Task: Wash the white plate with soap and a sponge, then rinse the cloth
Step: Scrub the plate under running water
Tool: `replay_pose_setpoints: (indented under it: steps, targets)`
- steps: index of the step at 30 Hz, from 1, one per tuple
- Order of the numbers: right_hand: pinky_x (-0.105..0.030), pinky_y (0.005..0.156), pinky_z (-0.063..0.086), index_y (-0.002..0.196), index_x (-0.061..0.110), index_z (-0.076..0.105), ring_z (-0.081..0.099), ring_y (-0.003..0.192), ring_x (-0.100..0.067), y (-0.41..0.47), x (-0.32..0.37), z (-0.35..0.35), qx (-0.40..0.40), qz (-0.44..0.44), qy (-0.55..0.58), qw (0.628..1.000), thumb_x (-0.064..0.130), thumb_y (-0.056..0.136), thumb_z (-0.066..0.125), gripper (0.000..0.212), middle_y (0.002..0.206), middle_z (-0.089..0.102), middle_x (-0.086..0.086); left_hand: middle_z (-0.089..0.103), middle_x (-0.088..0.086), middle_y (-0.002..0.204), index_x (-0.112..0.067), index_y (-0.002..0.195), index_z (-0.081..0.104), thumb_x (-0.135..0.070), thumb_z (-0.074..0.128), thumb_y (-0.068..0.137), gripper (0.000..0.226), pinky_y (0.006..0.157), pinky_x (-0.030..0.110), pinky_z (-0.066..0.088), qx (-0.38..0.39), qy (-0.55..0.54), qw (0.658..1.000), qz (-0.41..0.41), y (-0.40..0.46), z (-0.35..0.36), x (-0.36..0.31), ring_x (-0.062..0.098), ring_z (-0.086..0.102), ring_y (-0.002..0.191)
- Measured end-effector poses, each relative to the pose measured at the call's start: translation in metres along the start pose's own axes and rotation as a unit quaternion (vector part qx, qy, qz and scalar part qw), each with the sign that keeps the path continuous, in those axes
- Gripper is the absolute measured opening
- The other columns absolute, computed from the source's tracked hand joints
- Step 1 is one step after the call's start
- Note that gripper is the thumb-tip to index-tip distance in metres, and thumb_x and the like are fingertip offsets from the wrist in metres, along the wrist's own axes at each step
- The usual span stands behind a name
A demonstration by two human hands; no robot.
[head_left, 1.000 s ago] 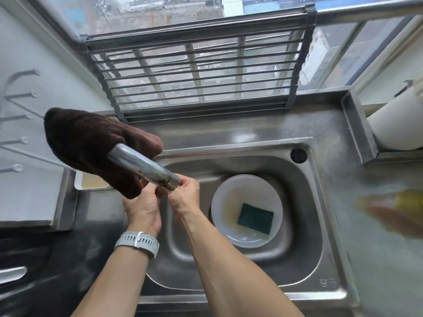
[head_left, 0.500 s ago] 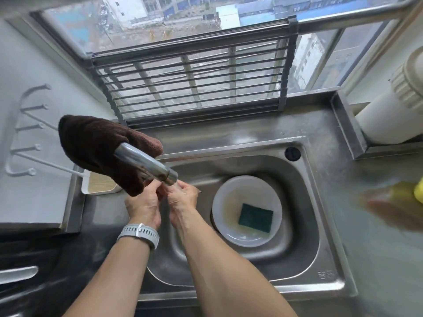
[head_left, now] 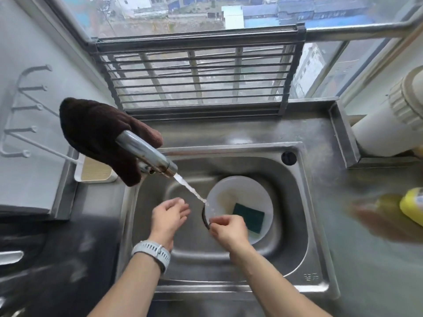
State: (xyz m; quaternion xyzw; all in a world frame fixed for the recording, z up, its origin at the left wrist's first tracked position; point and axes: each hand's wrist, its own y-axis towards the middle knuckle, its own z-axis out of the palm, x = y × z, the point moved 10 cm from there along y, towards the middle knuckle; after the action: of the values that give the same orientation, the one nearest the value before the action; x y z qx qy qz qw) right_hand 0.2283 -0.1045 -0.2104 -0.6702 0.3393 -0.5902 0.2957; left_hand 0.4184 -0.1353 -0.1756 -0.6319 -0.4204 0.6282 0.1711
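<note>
Steel surrounded everything in the head view: a sink (head_left: 297, 225) with a white plate (head_left: 242, 191) that lay flat in its basin, right of the middle, and a green sponge (head_left: 248, 217) that lay inside the plate on its near right part. Water ran from the tap (head_left: 146, 152) in a thin slanted stream and landed at the left rim of the plate. A brown cloth (head_left: 96, 131) hung draped over the tap, up and to the left, well apart from both hands. The right hand (head_left: 229, 231) was at the near left rim of the plate, its fingers curled; it seemed to pinch the rim, but I could not tell this for sure. The left hand (head_left: 168, 217) hovered just left of the stream with the fingers relaxed and spread, and it held nothing. The sponge lay just right of the right hand, its long side running from far left to near right, so the right hand was clearly the nearer one to it. A yellow bottle (head_left: 412, 208), probably the soap, stood blurred on the table at the far right, on the side of the right hand also.
</note>
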Motion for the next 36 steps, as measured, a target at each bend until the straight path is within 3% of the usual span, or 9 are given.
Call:
replay_pose_setpoints:
  steps: [4, 9, 12, 16, 19, 25, 29, 33, 36]
  targets:
    - [-0.038, 0.091, 0.054, 0.115, 0.026, 0.069, 0.063, 0.109, -0.024, 0.011, 0.028, -0.086, -0.144, -0.128, -0.408, 0.892, 0.025, 0.083, 0.066, 0.033, 0.116, 0.07, 0.002, 0.074, 0.018, 0.113, -0.006, 0.114, 0.064, -0.031, 0.07, 0.071, 0.05, 0.088, 0.045, 0.061, 0.044, 0.265, 0.962, -0.048, 0.02, 0.025, 0.046, 0.035, 0.073, 0.1]
    - [-0.044, 0.081, 0.055, 0.137, 0.023, 0.045, 0.052, 0.117, -0.032, 0.043, 0.033, -0.073, -0.072, -0.196, -0.632, 0.747, 0.035, 0.078, 0.073, 0.066, 0.128, 0.055, -0.006, 0.073, 0.013, 0.114, -0.01, 0.111, 0.068, -0.033, 0.064, 0.075, 0.043, 0.091, 0.036, 0.052, 0.078, 0.41, 0.908, -0.048, 0.04, 0.055, 0.08, 0.036, 0.067, 0.11]
    - [-0.041, 0.059, 0.056, 0.122, 0.011, 0.056, 0.061, 0.094, -0.033, 0.052, 0.023, -0.063, -0.069, -0.237, -0.679, 0.691, 0.024, 0.062, 0.082, 0.067, 0.105, 0.063, -0.01, 0.071, 0.013, 0.12, -0.012, 0.119, 0.061, -0.035, 0.056, 0.067, 0.057, 0.098, 0.042, 0.053, 0.083, 0.385, 0.918, -0.049, 0.069, 0.066, 0.109, 0.037, 0.065, 0.112]
    - [-0.037, 0.04, 0.049, 0.087, 0.006, 0.067, 0.062, 0.062, -0.029, 0.044, 0.022, -0.029, -0.067, -0.351, -0.673, 0.648, 0.014, 0.042, 0.088, 0.051, 0.073, 0.063, -0.011, 0.067, 0.014, 0.124, -0.011, 0.124, 0.051, -0.017, 0.06, 0.087, 0.038, 0.097, 0.04, 0.051, 0.057, 0.382, 0.922, -0.014, 0.063, 0.071, 0.095, 0.039, 0.062, 0.117]
    - [-0.038, 0.05, 0.053, 0.097, 0.007, 0.066, 0.063, 0.067, -0.031, 0.051, 0.035, -0.001, -0.037, -0.399, -0.651, 0.645, 0.018, 0.052, 0.087, 0.051, 0.08, 0.066, -0.012, 0.067, 0.013, 0.12, -0.012, 0.119, 0.051, -0.016, 0.057, 0.089, 0.031, 0.09, 0.038, 0.052, 0.045, 0.397, 0.917, -0.002, 0.058, 0.066, 0.091, 0.041, 0.061, 0.115]
    - [-0.048, 0.085, 0.052, 0.148, 0.015, 0.036, 0.057, 0.112, -0.042, 0.087, 0.078, -0.048, -0.074, -0.328, -0.651, 0.68, 0.018, 0.089, 0.062, 0.064, 0.134, 0.055, -0.02, 0.069, 0.006, 0.105, -0.032, 0.092, 0.051, -0.031, 0.061, 0.072, 0.023, 0.078, 0.053, 0.063, 0.068, 0.293, 0.953, -0.039, 0.097, 0.054, 0.134, 0.037, 0.069, 0.099]
    - [-0.045, 0.075, 0.053, 0.149, 0.02, 0.029, 0.062, 0.099, -0.04, 0.052, 0.04, -0.069, -0.037, -0.309, -0.675, 0.669, 0.02, 0.092, 0.054, 0.062, 0.117, 0.062, -0.016, 0.068, 0.006, 0.105, -0.03, 0.095, 0.051, -0.03, 0.057, 0.077, 0.019, 0.069, 0.053, 0.065, 0.09, 0.251, 0.964, -0.02, 0.077, 0.061, 0.107, 0.037, 0.071, 0.095]
    - [-0.045, 0.07, 0.052, 0.144, 0.026, 0.023, 0.062, 0.09, -0.038, 0.023, 0.013, -0.008, 0.046, -0.343, -0.643, 0.684, 0.025, 0.087, 0.062, 0.069, 0.107, 0.061, -0.013, 0.072, 0.003, 0.107, -0.037, 0.101, 0.055, -0.026, 0.052, 0.076, 0.026, 0.074, 0.051, 0.065, 0.101, 0.236, 0.966, -0.005, 0.067, 0.064, 0.099, 0.033, 0.072, 0.097]
    - [-0.046, 0.069, 0.051, 0.14, 0.023, 0.027, 0.058, 0.099, -0.039, 0.045, 0.054, 0.013, -0.009, -0.383, -0.595, 0.707, 0.021, 0.089, 0.06, 0.061, 0.112, 0.06, -0.016, 0.072, 0.003, 0.106, -0.04, 0.1, 0.057, -0.023, 0.054, 0.078, 0.028, 0.07, 0.05, 0.065, 0.106, 0.228, 0.968, -0.002, 0.073, 0.061, 0.108, 0.032, 0.072, 0.095]
